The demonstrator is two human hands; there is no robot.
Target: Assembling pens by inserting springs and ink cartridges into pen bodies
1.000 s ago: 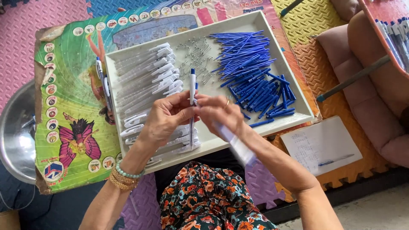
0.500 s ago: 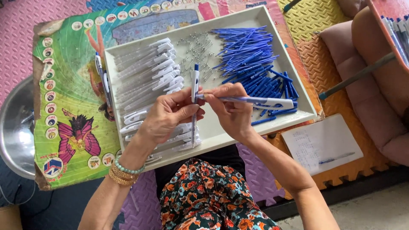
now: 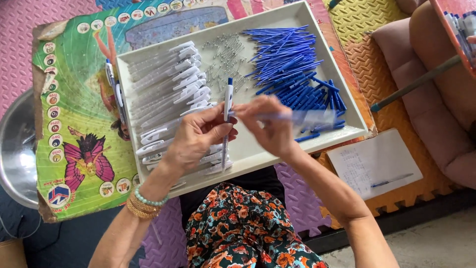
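We see a colourful illustrated mat (image 3: 74, 99) spread on the floor of foam tiles (image 3: 391, 114), and on it a big white tray (image 3: 258, 149) just ahead of our lap. The tray holds 3 groups: white pen barrels (image 3: 163, 94) stacked at the left, small metal springs (image 3: 225, 54) in the far middle, and blue refills (image 3: 292, 64) heaped at the right. Over the near part of the tray our left hand (image 3: 196, 139) is closed around an upright white pen (image 3: 227, 106) with a blue tip. Our right hand (image 3: 270, 129) is pinched on a second pen piece (image 3: 307, 117) lying sideways, blurred, so we cannot tell its details. At the right lies a notepad (image 3: 374, 161) with a pen (image 3: 391, 179) on it. A metal bowl (image 3: 15, 149) is cut off at the left edge.
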